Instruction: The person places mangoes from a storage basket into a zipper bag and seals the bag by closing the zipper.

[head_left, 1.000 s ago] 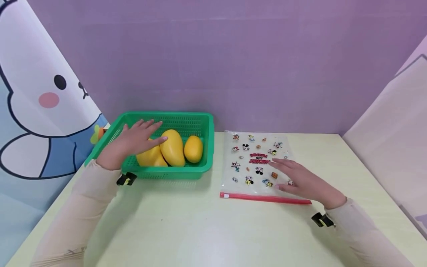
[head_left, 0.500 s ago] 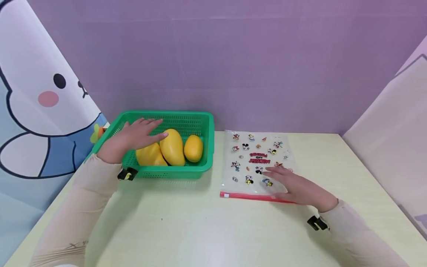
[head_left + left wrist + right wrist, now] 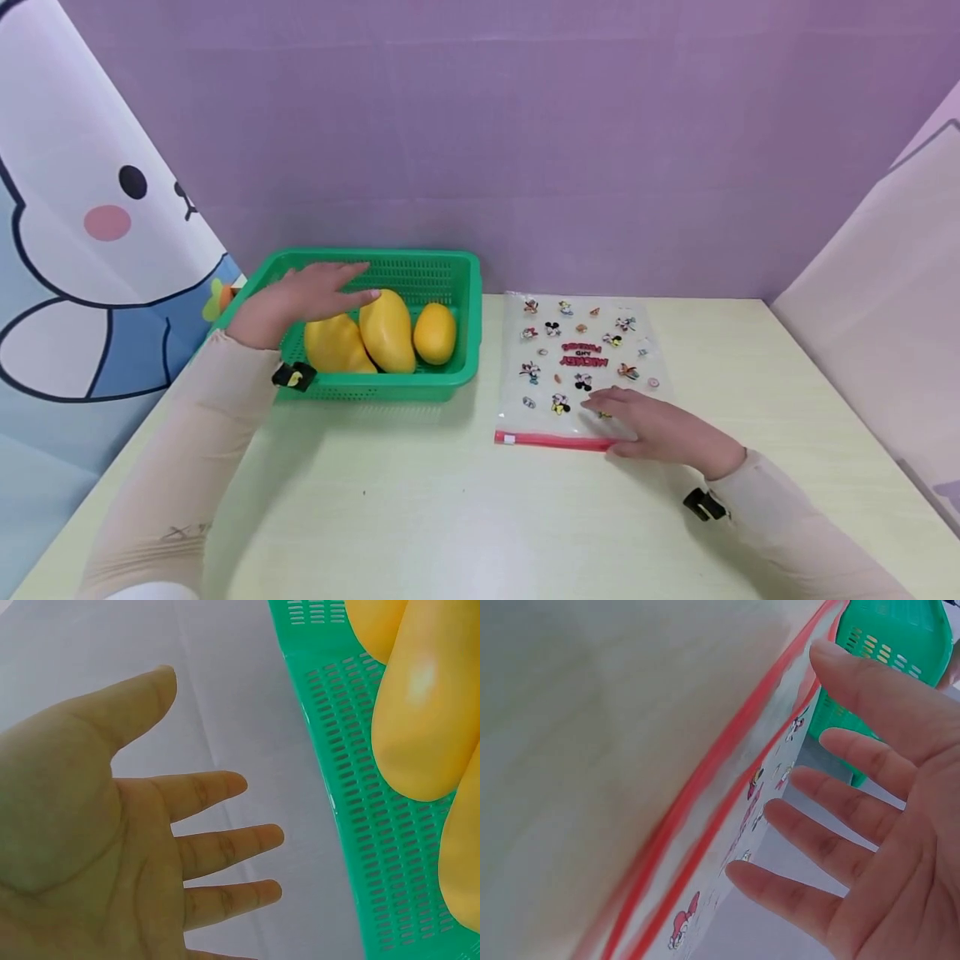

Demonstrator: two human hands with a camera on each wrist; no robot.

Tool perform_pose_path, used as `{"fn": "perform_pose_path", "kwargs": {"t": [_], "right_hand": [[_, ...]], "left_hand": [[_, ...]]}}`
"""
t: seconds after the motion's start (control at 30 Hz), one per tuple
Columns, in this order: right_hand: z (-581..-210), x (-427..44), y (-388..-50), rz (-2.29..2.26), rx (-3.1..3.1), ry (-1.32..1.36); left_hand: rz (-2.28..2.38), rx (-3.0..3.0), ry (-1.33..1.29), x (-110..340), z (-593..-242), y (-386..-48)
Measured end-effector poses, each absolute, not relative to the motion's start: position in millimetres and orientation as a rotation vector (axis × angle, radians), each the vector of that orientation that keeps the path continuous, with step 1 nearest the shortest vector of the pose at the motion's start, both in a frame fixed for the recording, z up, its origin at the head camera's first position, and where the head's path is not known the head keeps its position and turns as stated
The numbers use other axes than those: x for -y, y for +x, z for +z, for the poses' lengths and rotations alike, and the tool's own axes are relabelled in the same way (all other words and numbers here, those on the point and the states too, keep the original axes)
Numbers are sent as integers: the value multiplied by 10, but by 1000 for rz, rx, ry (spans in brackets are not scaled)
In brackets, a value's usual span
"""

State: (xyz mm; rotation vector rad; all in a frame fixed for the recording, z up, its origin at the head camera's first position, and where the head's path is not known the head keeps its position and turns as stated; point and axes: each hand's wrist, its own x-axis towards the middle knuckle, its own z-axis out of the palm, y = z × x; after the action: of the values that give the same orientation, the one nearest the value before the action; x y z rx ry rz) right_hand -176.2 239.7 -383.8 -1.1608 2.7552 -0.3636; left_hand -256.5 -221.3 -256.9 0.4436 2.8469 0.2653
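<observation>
My left hand [image 3: 307, 293] hovers over the left part of a green plastic basket [image 3: 470, 333], its fingers extended and holding nothing. Inside the basket lie three yellow mangoes [image 3: 387, 332], partly covered by that hand in the head view. The left wrist view shows the palm with spread fingers beside the basket's slotted wall [image 3: 337, 750]. Over the lower right of a clear zip bag [image 3: 517, 400] with cartoon prints is my right hand [image 3: 660, 429]. Its fingers are extended, near the red zip strip [image 3: 555, 440]; whether they touch the bag I cannot tell.
The pale table [image 3: 420, 517] carries the basket and the bag side by side. A purple backdrop [image 3: 570, 167] rises behind them. On the left hangs a cartoon-printed sheet [image 3: 67, 275], and on the right a pale panel [image 3: 885, 275].
My right hand has moved down and to the left, toward the bag's zip strip. The left hand has shifted slightly up. Bag, basket and mangoes stay put.
</observation>
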Motion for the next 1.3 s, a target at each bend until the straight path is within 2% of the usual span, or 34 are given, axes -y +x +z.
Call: {"fn": "perform_pose_path", "kwargs": {"t": [0.4,1.3], "right_hand": [[-3859,-2367,-1726,-330,-2760,-1118],[-3913,-2374,-1771,-282,-2773,-1198]], "left_hand": [[408,-2715,476,2151,-2546,-2733],[460,-2603,282,2150,-2727,-3046]]}}
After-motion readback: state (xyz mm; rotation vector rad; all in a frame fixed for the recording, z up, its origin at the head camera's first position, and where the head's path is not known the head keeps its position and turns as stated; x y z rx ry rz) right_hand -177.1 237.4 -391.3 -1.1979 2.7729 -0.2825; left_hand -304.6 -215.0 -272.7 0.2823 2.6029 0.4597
